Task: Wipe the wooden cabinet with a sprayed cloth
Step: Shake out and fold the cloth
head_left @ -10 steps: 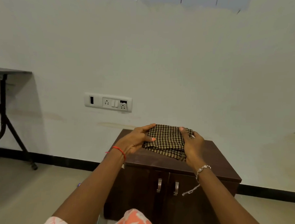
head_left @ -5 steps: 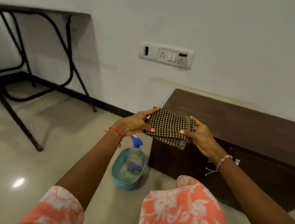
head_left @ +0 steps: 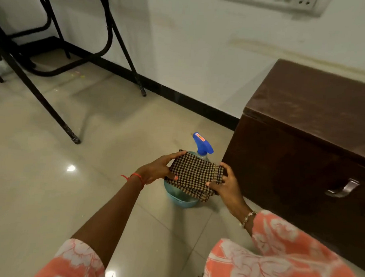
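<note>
both hands, left hand (head_left: 157, 168) and right hand (head_left: 225, 183), grip the folded cloth (head_left: 193, 174) flat above the spray bottle (head_left: 202, 144), likely readying it for spraying.

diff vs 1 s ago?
The cloth came off the cabinet top, carried left and down; it is now held in the air over the spray bottle standing in the teal tub on the floor. The view swung down-left with it. Unchanged: left hand and right hand grip the folded cloth; nothing let go.
</note>
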